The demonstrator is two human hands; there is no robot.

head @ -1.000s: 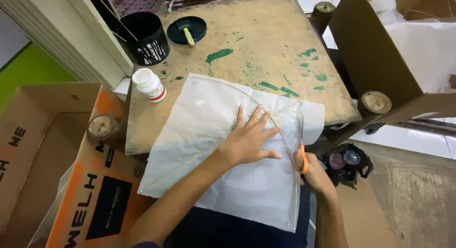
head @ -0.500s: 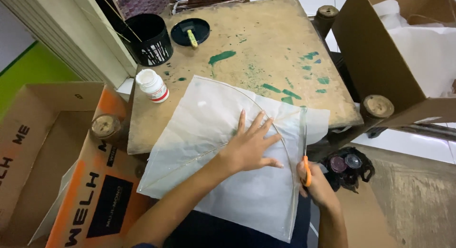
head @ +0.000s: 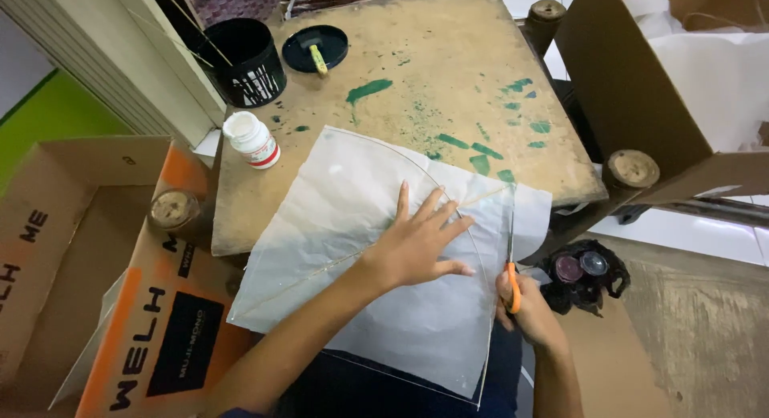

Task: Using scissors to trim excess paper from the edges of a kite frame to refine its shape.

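On the far left we see an open cardboard box standing beside the worktop, and a black basket with thin sticks in it sits at the worktop's back corner, out of the way. A small white bottle stands upright just past the paper's edge, close enough to reach. A black dish with a little brush rests near the basket.

Our thin white paper lies half on the worktop and half hanging over the near edge toward our lap. Thin sticks run along it and make a curved frame. We press our left hand flat on it with fingers spread wide, so the light sheet cannot slide or lift.

Our right hand has a closed grip around the orange handles of the scissors. The blades point away from us along the paper's right side, next to the frame, so the cut follows that edge. Green paint smears dot the wood, and a big brown box stands on the right.
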